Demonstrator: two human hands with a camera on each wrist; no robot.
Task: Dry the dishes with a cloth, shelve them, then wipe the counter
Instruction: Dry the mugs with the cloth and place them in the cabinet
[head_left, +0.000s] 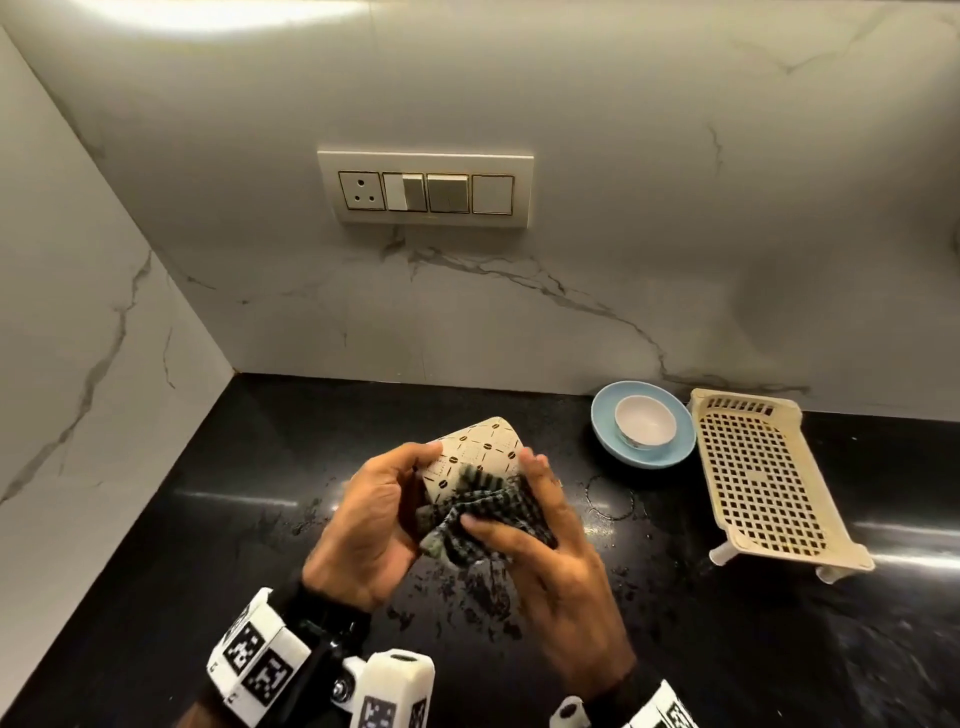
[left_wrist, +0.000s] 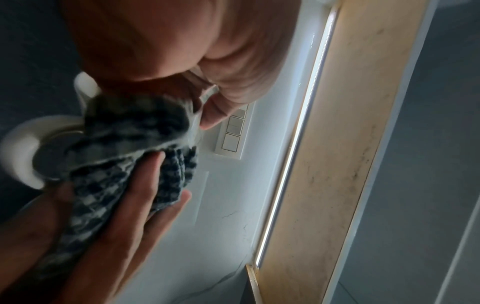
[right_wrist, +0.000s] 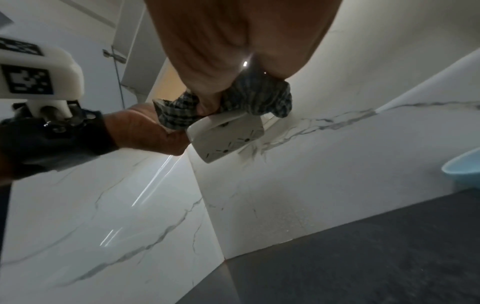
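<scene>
A cream cup (head_left: 478, 452) with a brown diamond pattern is held tilted above the black counter (head_left: 218, 545), its base pointing away. My left hand (head_left: 374, 519) grips it from the left side. My right hand (head_left: 540, 540) holds a dark checked cloth (head_left: 483, 514) bunched against the cup's mouth and side. In the left wrist view the cloth (left_wrist: 124, 148) covers the cup's white rim (left_wrist: 18, 148). In the right wrist view the cloth (right_wrist: 254, 96) sits over the cup (right_wrist: 228, 133).
A blue plate (head_left: 613, 441) with a small pale bowl (head_left: 645, 422) in it stands at the back right. Beside it is a cream perforated rack (head_left: 763, 483). Water drops speckle the counter under my hands. A switch panel (head_left: 426, 189) is on the marble wall.
</scene>
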